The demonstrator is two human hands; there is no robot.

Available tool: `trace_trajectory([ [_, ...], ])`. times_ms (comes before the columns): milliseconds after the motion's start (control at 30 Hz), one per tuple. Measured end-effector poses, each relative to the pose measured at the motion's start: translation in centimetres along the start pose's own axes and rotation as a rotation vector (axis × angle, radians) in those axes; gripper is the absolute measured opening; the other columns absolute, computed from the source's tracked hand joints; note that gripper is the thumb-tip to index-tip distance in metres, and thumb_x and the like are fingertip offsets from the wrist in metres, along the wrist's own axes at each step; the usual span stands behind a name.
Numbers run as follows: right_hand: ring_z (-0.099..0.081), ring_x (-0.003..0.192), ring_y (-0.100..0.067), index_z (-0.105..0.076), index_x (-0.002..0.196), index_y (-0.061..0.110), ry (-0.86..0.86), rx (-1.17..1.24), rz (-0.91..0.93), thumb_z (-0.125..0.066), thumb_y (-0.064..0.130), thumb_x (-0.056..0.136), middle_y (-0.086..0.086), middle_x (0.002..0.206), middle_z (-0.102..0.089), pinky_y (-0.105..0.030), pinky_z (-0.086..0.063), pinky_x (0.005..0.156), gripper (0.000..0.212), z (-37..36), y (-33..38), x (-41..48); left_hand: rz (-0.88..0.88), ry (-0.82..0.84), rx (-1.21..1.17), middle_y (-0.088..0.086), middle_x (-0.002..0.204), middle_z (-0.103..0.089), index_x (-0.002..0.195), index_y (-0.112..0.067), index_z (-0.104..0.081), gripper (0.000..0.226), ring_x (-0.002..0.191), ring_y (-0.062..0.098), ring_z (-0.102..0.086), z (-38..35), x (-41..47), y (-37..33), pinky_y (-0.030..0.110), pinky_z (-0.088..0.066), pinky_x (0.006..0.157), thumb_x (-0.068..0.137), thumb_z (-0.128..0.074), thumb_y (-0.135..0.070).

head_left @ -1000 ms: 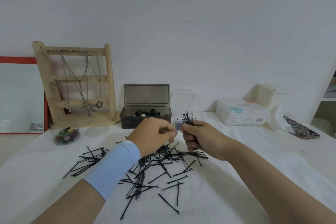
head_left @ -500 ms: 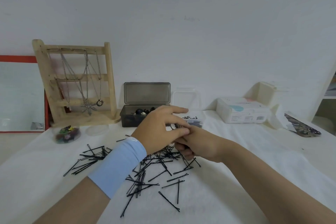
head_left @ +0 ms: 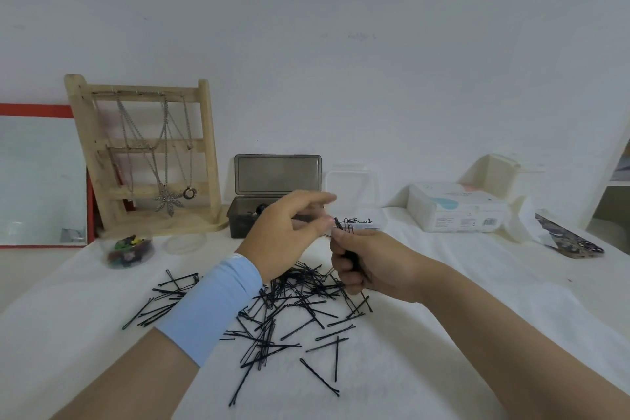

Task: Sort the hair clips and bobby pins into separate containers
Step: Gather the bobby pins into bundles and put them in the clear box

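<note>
Black bobby pins (head_left: 293, 310) lie scattered in a heap on the white cloth (head_left: 443, 334). My right hand (head_left: 371, 264) grips a small bundle of bobby pins (head_left: 344, 227) upright in its fist above the heap. My left hand (head_left: 289, 232), with a light blue wristband, pinches the tip of a pin at that bundle with thumb and finger. Behind the hands stand a dark open box (head_left: 276, 196) with dark clips inside and a clear open box (head_left: 370, 220) holding some bobby pins. A small clear tub of colourful hair clips (head_left: 128, 247) sits at the left.
A wooden jewellery stand (head_left: 146, 157) with necklaces and a red-framed mirror (head_left: 37, 177) stand at the back left. A clear round lid (head_left: 185, 242) lies by the tub. A white packet (head_left: 456, 211) and a patterned object (head_left: 569, 239) lie at the right.
My right hand rose back up from the table with a bundle of pins. My left hand lifted from over the right hand and now pinches at the bundle's top.
</note>
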State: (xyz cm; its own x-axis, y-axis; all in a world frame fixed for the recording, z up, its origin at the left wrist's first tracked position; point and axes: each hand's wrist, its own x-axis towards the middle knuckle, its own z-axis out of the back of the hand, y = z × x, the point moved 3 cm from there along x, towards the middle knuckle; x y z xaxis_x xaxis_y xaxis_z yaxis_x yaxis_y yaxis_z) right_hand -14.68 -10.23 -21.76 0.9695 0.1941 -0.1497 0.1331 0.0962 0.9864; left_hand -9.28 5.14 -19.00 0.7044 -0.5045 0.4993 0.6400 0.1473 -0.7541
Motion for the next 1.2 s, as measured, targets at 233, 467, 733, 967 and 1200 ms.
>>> trace_trajectory([
  [233,-0.037,0.058,-0.015,-0.051,0.093,0.013,0.087,-0.014,0.047,-0.040,0.025,0.108,-0.001,0.069,-0.044,-0.025,-0.033,0.055,0.022,-0.1,0.0,0.0,0.147,0.140,-0.361,-0.009,0.138,-0.060,0.129,-0.033,-0.058,0.028,0.128,0.000,-0.053,-1.8,-0.4,-1.8,0.035,-0.039,0.114,0.102,-0.051,-0.031],
  [467,-0.032,0.058,-0.015,-0.051,0.092,0.013,0.126,0.035,0.008,-0.037,0.020,0.108,0.000,0.069,-0.034,-0.025,-0.027,0.056,0.023,-0.3,0.1,0.2,0.096,0.187,-0.173,-0.016,0.135,-0.058,0.125,-0.058,-0.055,0.035,0.122,0.000,-0.054,-1.6,-0.1,-1.9,0.034,-0.034,0.117,0.092,-0.044,-0.051],
  [733,-0.027,0.061,-0.017,-0.047,0.086,0.018,0.258,0.159,-0.039,-0.046,0.011,0.080,0.000,0.072,-0.031,-0.028,-0.025,0.058,0.010,0.6,1.0,0.6,0.086,0.179,-0.200,-0.020,0.135,-0.060,0.133,-0.038,-0.054,0.041,0.124,0.003,-0.055,-0.9,0.0,-1.4,0.026,-0.037,0.112,0.094,-0.045,-0.044],
  [967,-0.044,0.064,-0.019,-0.045,0.089,0.017,0.037,0.400,0.236,-0.040,-0.006,0.086,-0.005,0.076,-0.047,-0.030,-0.037,0.064,0.024,2.9,3.4,2.6,0.804,0.028,-0.849,0.023,0.128,-0.061,0.131,0.002,-0.053,0.053,0.110,0.034,-0.064,-2.3,-0.5,0.9,0.045,-0.049,0.099,0.105,-0.037,-0.042],
  [1200,-0.043,0.064,-0.017,-0.042,0.092,0.016,-0.175,0.260,0.452,-0.027,-0.012,0.100,-0.003,0.075,-0.045,-0.029,-0.040,0.064,0.033,3.4,4.2,4.5,0.904,0.043,-1.160,0.037,0.133,-0.053,0.136,0.016,-0.043,0.067,0.124,0.049,-0.052,-2.8,1.4,1.0,0.056,-0.037,0.109,0.104,-0.036,-0.043],
])
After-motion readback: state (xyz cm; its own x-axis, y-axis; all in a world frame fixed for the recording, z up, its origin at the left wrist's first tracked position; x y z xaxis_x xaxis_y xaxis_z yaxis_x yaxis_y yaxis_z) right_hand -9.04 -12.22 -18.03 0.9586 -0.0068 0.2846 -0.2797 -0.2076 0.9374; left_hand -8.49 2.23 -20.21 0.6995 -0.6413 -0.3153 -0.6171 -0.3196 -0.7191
